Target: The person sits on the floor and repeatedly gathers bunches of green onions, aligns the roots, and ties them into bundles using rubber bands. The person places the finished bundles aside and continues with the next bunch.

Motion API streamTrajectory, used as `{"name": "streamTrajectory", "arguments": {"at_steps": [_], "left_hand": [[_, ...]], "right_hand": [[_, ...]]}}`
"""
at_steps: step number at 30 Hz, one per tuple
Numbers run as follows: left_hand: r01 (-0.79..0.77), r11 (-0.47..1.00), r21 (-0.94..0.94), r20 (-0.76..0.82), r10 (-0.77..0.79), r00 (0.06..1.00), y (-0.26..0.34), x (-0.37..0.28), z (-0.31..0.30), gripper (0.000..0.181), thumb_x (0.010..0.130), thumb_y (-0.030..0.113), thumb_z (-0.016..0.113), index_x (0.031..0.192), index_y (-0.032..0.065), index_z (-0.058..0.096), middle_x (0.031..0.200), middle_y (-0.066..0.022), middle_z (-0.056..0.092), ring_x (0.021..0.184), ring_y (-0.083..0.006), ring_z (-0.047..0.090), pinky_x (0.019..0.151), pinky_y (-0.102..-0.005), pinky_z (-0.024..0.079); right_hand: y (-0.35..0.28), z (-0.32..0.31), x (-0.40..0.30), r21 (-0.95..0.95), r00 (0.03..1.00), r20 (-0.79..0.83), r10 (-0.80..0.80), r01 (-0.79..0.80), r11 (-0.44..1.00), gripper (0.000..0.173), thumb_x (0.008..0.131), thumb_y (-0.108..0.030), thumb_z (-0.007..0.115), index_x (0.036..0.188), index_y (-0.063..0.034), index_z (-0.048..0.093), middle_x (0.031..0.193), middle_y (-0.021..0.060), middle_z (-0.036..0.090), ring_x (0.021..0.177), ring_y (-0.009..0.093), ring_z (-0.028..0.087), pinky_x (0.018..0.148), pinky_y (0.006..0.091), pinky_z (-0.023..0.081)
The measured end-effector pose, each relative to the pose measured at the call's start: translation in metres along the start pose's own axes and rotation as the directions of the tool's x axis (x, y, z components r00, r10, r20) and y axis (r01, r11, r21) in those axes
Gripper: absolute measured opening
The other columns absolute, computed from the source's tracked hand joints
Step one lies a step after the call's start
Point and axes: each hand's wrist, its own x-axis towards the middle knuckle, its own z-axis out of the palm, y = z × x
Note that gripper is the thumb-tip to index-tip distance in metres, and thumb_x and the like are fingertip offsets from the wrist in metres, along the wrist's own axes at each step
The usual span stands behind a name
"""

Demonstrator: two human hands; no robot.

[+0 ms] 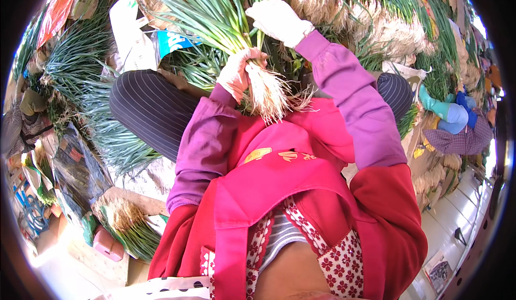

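Observation:
My left hand (240,71), in a pale glove, is closed round a bunch of green onions (225,30). Its green leaves fan out towards the top left, and its white stringy roots (268,90) hang down over my lap. My right hand (278,21), in a white glove, is raised beside the leaves. Its fingers are bent at a few green stalks there; whether they grip any of them cannot be told. More loose roots lie right of the bunch, above the red apron (282,179).
Heaps of green onions (76,62) lie on the left, and rows of rooted bunches (387,26) at the upper right. A tied bunch (129,227) and a pink container (108,244) stand at the lower left. Another person in teal boots (433,102) sits at the far right.

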Motion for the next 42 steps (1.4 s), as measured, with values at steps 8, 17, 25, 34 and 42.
{"name": "streamTrajectory", "arguments": {"at_steps": [8,17,25,34,42], "left_hand": [[0.008,0.996,0.089,-0.124,0.003,0.992,0.000,-0.001,-0.005,0.014,0.078,0.010,0.059,0.080,-0.0038,0.061,0.063,-0.0074,0.058,0.051,-0.0174,0.055,0.052,-0.0300,0.051],[0.000,0.998,0.066,-0.053,0.004,0.999,0.003,-0.003,-0.005,0.018,0.079,0.011,0.059,0.086,-0.0054,0.062,0.065,-0.0087,0.059,0.055,-0.0184,0.058,0.057,-0.0306,0.052],[-0.014,0.998,0.057,-0.031,0.016,0.999,-0.001,0.000,-0.012,0.019,0.079,0.011,0.059,0.088,-0.0050,0.061,0.072,-0.0109,0.061,0.064,-0.0207,0.061,0.063,-0.0329,0.054],[-0.033,0.995,0.094,-0.038,0.037,0.999,0.008,-0.010,0.002,0.015,0.076,0.009,0.062,0.081,-0.0044,0.062,0.072,-0.0101,0.062,0.062,-0.0180,0.059,0.059,-0.0275,0.049],[-0.286,0.934,-0.217,-0.080,0.275,0.958,0.057,-0.045,0.034,0.034,0.079,0.016,0.061,0.104,-0.0061,0.055,0.085,-0.0118,0.060,0.077,-0.0200,0.059,0.070,-0.0335,0.052]], "right_hand": [[-0.020,0.004,-0.051,0.379,0.953,0.260,-0.158,0.050,0.924,0.022,0.073,-0.027,0.057,0.073,-0.0076,0.068,0.075,0.0113,0.065,0.068,0.029,0.064,0.065,0.0389,0.052],[-0.015,0.019,-0.066,0.808,0.816,0.577,0.017,-0.574,0.131,0.029,0.092,-0.029,0.054,0.096,-0.0021,0.064,0.076,0.0045,0.063,0.065,0.011,0.059,0.060,0.0220,0.048],[-0.030,0.004,-0.078,0.811,0.838,0.544,0.035,-0.537,0.232,0.026,0.086,-0.027,0.059,0.087,-0.0014,0.065,0.077,0.0028,0.059,0.067,0.013,0.057,0.065,0.0256,0.050],[0.051,-0.057,-0.108,0.993,0.879,0.058,0.474,-0.004,-0.115,0.015,0.085,-0.017,0.059,0.093,-0.0041,0.059,0.075,0.0017,0.059,0.061,0.008,0.058,0.072,0.0268,0.052],[0.051,0.063,-0.078,0.826,0.630,0.289,0.721,-0.544,0.145,0.026,0.091,-0.022,0.045,0.094,-0.0073,0.066,0.079,0.0059,0.066,0.065,0.014,0.060,0.070,0.0294,0.049]]}}
